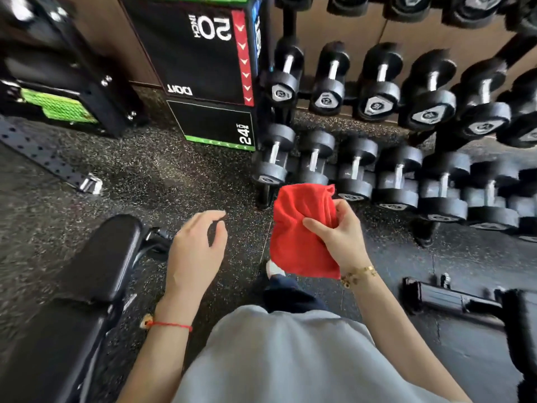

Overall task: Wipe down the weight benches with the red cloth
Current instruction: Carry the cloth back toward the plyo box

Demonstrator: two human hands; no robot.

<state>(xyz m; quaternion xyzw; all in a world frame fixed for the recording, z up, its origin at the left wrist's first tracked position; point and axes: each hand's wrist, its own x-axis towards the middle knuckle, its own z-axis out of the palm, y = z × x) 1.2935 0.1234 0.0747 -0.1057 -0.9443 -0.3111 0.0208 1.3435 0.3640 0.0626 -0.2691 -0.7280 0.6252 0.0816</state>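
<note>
Here, at centre right of the frame, your right hand (343, 237) grips the bunched red cloth (299, 234), fingers clamped on it. Your left hand (197, 251) hangs beside it with loosely curled fingers, holding nothing, above the black bench (96, 274) at lower left.

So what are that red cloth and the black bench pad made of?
The red cloth looks like soft terry or microfibre: matte, fuzzy, folding limply. The bench pad seems vinyl or leatherette over padding: smooth black with a dull sheen and rounded edges.
</note>
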